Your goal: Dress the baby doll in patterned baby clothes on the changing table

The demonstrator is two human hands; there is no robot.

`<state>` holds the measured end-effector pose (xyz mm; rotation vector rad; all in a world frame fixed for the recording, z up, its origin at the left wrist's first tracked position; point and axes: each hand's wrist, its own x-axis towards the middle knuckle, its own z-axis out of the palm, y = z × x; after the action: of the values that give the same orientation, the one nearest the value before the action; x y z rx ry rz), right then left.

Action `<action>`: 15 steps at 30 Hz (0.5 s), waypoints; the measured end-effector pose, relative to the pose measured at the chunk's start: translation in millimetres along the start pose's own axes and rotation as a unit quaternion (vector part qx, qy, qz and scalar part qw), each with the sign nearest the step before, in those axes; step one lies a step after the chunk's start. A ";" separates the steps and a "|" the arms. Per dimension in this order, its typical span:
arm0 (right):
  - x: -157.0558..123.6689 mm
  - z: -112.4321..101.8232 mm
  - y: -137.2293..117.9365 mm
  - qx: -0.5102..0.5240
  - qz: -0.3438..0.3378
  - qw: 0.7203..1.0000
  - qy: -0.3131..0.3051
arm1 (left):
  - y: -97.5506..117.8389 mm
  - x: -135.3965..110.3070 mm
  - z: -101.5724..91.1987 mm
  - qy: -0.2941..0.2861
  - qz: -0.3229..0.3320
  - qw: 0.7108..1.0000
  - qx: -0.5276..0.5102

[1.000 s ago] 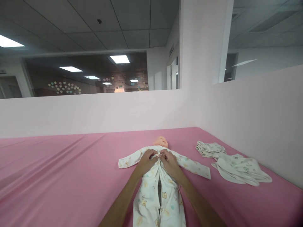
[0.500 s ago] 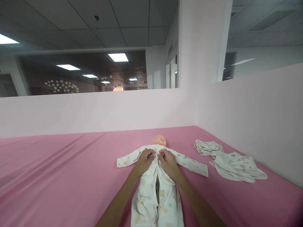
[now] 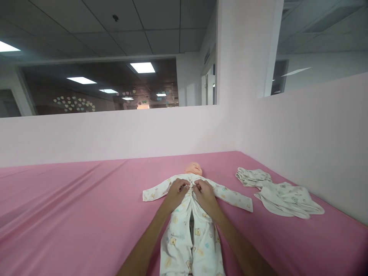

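A baby doll lies on its back on a pink sheet, head away from me. It wears a white baby romper printed with small bears, both sleeves stretched out sideways. My left hand pinches the left edge of the romper's front opening at the chest. Opposite it, my right hand pinches the right edge, with a small gap between the two hands. Below them the front hangs apart in a dark slit down to the legs. My fingertips partly hide the fastening.
To the right on the sheet lie crumpled white printed baby clothes. A white wall with windows above it borders the far side, and another wall runs along the right.
My hands have parted slightly at the chest opening, the right one shifting a little to the right. The view has tilted very slightly; the doll and clothes lie as before.
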<state>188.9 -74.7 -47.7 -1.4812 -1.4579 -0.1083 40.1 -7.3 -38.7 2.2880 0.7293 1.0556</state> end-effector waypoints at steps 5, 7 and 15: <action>-2.2 -4.2 -2.6 0.072 0.100 0.990 0.066 | 4.1 -2.5 1.6 0.066 -0.068 0.993 -0.076; -4.5 -5.9 -9.1 0.043 0.109 0.992 0.055 | 2.4 -2.5 2.6 0.082 -0.084 0.988 -0.097; -11.2 -16.2 -33.4 -0.117 0.065 0.989 -0.063 | -2.8 -0.9 5.0 0.090 -0.083 0.989 -0.077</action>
<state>168.6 -101.5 -28.4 -1.7970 -1.4832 -0.1109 42.9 -6.9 -43.9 1.9831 0.8625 1.2058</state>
